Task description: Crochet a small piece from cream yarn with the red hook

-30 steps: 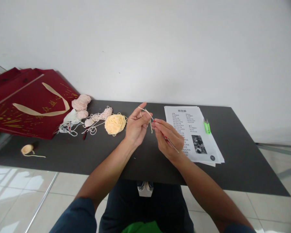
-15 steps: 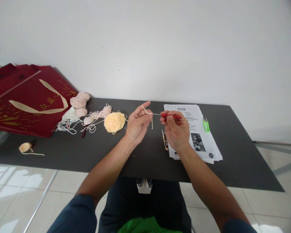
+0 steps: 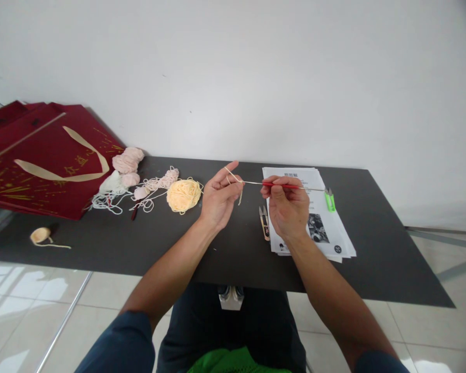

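My left hand (image 3: pixel 222 196) is raised over the table, index finger stretched up, with pale yellow yarn (image 3: pixel 232 174) looped round it and pinched between thumb and fingers. A short tail of that yarn dangles below the fingertips. My right hand (image 3: pixel 288 210) grips a crochet hook by its red handle (image 3: pixel 272 184), held level. The hook's thin metal shaft points left and its tip meets the yarn at my left fingertips. Whether the tip is inside a loop is too small to tell. Left of my left hand lies a yellow yarn ball (image 3: pixel 184 196).
Printed sheets (image 3: pixel 330 243) lie under my right hand, with green thread snips (image 3: pixel 330 200) on them and another pair of snips (image 3: pixel 264 224) beside them. Pink yarn (image 3: pixel 128 160), white yarn (image 3: pixel 111 189) and a red bag (image 3: pixel 42 155) are at left. A small crocheted piece (image 3: pixel 41 235) sits near the front edge.
My right hand has moved slightly to the right with the crochet hook, away from my left hand, and more of the shaft shows. My left hand has shifted slightly left.
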A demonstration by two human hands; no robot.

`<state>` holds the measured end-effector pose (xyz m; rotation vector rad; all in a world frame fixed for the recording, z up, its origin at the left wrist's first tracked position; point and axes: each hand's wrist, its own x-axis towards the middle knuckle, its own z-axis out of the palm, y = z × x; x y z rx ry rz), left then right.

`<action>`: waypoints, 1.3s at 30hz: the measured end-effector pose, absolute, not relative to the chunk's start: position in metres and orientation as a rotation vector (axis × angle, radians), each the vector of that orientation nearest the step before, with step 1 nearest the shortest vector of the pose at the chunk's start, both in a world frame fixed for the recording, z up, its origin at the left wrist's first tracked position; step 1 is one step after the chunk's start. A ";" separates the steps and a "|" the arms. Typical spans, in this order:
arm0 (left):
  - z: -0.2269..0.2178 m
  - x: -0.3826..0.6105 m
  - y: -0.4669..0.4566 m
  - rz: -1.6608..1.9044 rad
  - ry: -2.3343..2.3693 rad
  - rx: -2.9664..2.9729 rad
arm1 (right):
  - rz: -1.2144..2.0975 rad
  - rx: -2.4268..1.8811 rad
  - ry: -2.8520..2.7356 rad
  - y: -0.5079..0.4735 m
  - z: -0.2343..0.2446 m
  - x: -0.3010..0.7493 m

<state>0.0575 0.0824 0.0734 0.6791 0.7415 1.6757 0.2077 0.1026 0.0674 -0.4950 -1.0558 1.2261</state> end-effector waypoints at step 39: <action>0.080 0.037 0.084 1.323 0.670 0.743 | 1.306 -0.497 -1.197 0.107 0.070 0.224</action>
